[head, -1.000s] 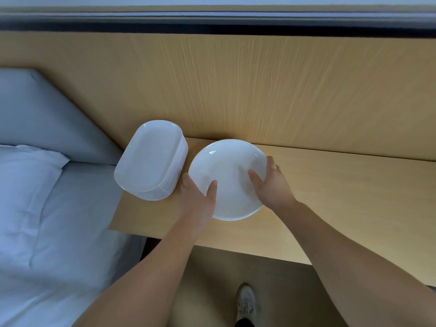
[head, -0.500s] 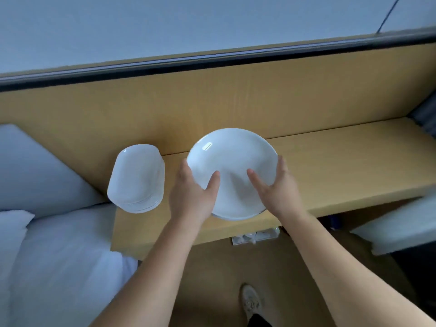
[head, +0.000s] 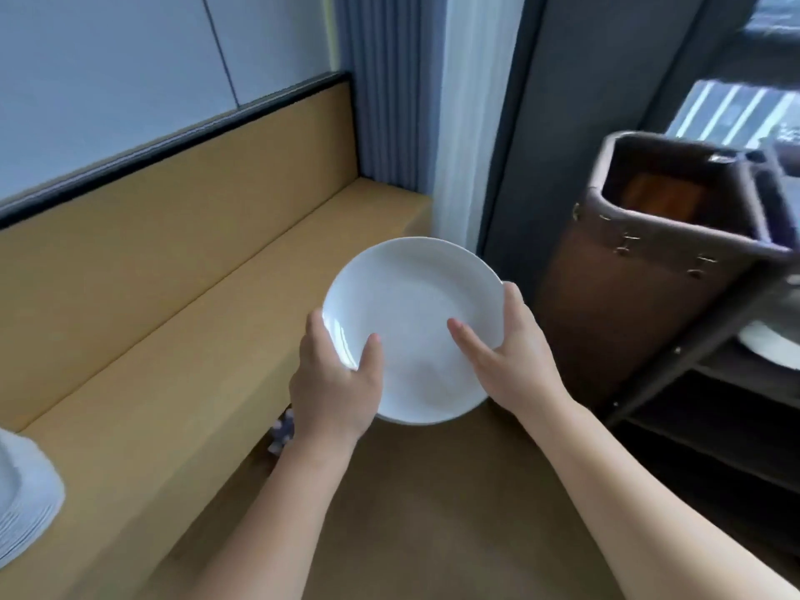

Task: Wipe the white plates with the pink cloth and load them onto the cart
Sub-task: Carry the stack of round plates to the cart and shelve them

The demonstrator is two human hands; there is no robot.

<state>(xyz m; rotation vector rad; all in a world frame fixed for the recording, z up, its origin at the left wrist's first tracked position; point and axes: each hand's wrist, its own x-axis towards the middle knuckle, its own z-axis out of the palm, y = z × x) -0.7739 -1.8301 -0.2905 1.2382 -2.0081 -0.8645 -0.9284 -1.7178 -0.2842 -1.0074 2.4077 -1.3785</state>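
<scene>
Plate, white, was held in the air, clear of the wooden ledge. Risk: it could slip, with only rim grips on likely slick glaze, or clip the cart frame at 3 o'clock. Left hand gripped the rim at 8 o'clock, thumb on the face; right hand at 4 o'clock, same. Another plate lay on the cart shelf. No pink cloth visible.
</scene>
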